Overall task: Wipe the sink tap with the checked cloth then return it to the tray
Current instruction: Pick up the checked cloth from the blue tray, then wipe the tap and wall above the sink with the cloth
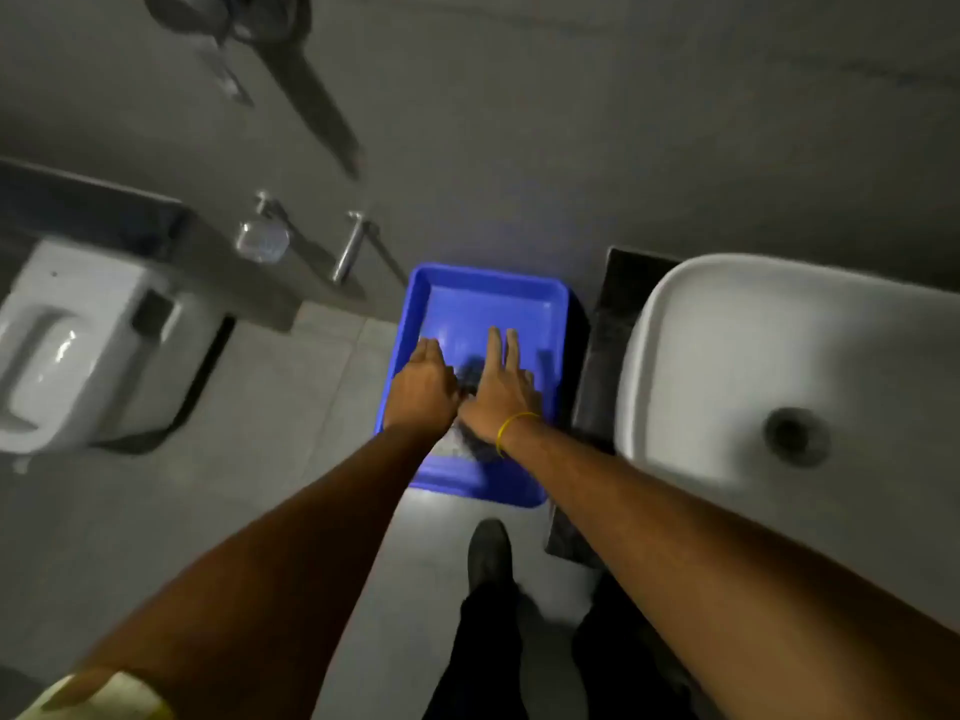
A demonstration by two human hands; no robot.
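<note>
A: 2 hands, left [423, 384] and right [501, 387], over tray [491, 283]; fingers straight, together, gripping nothing.
B: Cloth [470, 376]?
A: Dark, blurred, beneath them in tray. Likely soft, light; pinch an edge.

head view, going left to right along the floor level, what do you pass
toilet → soap dispenser → wall handle → blue tray with both hands in it, left hand then right hand → dark counter edge → white sink basin
</note>
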